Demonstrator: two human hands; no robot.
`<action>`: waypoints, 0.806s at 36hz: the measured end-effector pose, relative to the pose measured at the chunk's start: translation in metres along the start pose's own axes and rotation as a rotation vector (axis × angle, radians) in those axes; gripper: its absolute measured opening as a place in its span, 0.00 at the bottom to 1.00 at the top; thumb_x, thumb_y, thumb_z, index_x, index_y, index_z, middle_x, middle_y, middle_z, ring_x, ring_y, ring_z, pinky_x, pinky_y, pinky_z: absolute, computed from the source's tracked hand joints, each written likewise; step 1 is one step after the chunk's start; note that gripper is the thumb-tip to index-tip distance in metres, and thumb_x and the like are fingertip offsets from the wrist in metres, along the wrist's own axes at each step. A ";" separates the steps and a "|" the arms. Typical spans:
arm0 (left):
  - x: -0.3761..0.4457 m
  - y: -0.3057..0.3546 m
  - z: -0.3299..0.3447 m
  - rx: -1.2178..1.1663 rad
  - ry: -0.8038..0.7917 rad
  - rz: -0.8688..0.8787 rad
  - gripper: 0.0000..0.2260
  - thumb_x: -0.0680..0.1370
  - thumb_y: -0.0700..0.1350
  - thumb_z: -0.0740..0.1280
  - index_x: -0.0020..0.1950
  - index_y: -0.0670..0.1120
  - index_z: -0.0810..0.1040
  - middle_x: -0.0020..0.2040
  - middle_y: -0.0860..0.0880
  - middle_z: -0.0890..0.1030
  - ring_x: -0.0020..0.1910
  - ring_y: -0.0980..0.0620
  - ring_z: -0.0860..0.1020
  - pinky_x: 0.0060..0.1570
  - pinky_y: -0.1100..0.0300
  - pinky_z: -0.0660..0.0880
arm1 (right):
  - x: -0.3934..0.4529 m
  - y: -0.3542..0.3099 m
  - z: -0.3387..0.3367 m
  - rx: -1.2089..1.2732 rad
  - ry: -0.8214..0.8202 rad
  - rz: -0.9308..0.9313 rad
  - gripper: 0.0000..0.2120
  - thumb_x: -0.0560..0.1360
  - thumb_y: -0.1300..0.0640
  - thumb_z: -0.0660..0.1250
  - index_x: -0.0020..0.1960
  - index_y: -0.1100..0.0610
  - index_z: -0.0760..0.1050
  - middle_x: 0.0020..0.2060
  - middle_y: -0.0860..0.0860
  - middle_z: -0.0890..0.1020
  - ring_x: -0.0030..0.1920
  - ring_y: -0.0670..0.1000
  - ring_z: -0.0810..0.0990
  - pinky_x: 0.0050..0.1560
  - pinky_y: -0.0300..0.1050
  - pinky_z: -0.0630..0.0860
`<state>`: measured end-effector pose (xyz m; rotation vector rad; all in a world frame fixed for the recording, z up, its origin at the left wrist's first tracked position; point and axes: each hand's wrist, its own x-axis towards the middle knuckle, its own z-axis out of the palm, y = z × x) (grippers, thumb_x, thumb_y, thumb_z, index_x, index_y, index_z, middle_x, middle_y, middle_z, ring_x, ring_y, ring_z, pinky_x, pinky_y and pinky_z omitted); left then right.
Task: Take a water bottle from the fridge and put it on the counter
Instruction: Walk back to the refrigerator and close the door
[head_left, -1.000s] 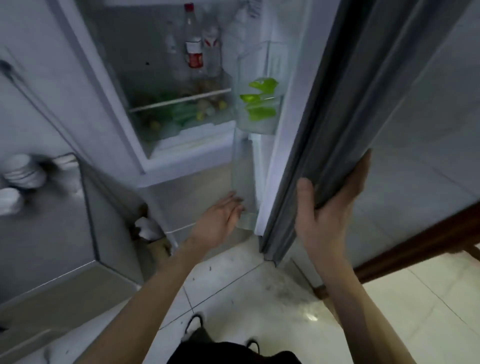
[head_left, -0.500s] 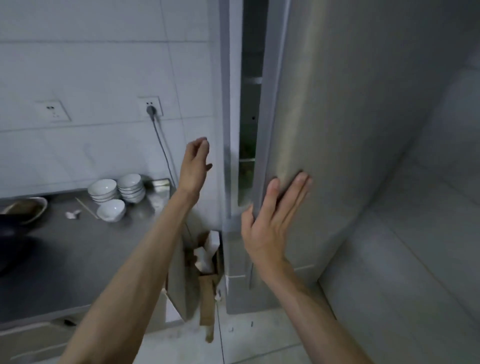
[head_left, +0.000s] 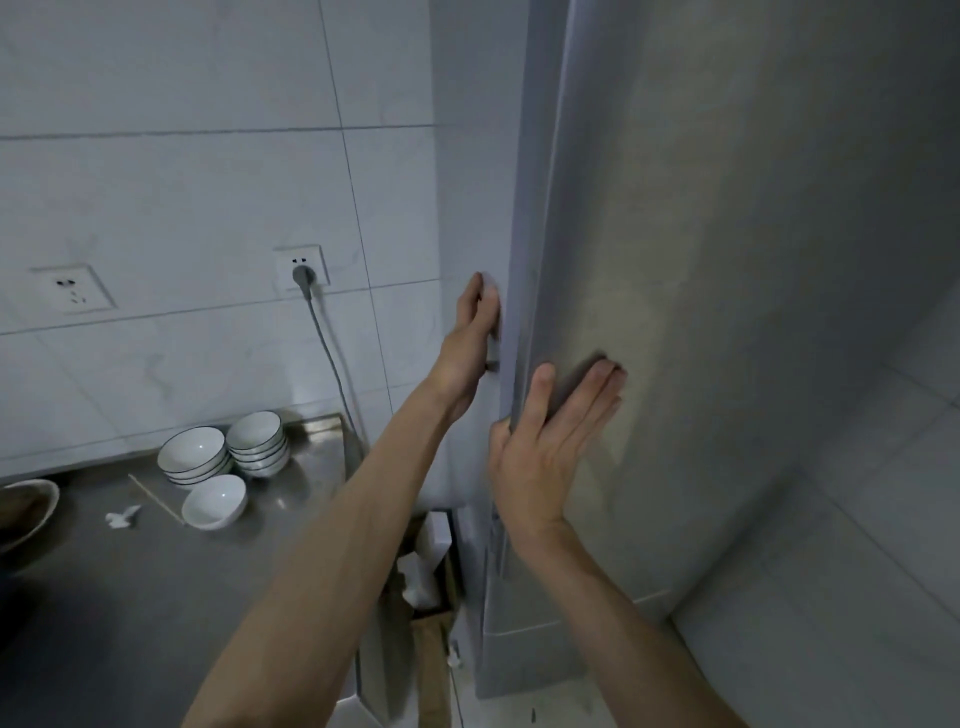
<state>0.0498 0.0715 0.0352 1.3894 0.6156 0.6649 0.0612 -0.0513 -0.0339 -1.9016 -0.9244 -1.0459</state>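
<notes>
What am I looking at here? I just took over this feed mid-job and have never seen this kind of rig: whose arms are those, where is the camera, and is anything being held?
There is no machine. A person wears one wide-angle camera on the head, looking forward and down, so the two bare arms are their own. The left hand lies against the fridge's side at the door seam, and the right hand is pressed flat on the grey fridge door, which looks shut or nearly so. Neither hand holds anything, and no water bottle is in view. To the left is a steel counter with two stacks of white bowls, a single bowl in front, a thin stick and a paper scrap. A plug sits in a wall socket above.
</notes>
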 end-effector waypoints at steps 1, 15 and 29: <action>0.001 0.001 -0.001 -0.007 -0.016 -0.001 0.30 0.83 0.66 0.57 0.84 0.64 0.53 0.69 0.72 0.69 0.64 0.67 0.70 0.46 0.61 0.71 | 0.002 -0.002 0.006 -0.008 0.003 0.002 0.46 0.73 0.65 0.66 0.81 0.53 0.43 0.71 0.75 0.58 0.73 0.79 0.61 0.77 0.72 0.54; 0.004 0.000 -0.007 -0.043 -0.086 -0.025 0.30 0.82 0.67 0.59 0.83 0.67 0.53 0.83 0.61 0.61 0.81 0.52 0.63 0.75 0.37 0.67 | 0.010 -0.003 0.054 0.005 0.060 0.035 0.44 0.76 0.64 0.63 0.82 0.53 0.40 0.74 0.73 0.56 0.79 0.72 0.48 0.78 0.69 0.51; -0.042 -0.020 -0.010 -0.026 0.058 -0.081 0.22 0.84 0.60 0.63 0.76 0.54 0.74 0.74 0.56 0.76 0.75 0.54 0.73 0.73 0.41 0.72 | -0.020 0.026 -0.050 0.268 -0.372 -0.089 0.28 0.79 0.53 0.61 0.78 0.58 0.63 0.78 0.61 0.63 0.79 0.59 0.63 0.78 0.49 0.63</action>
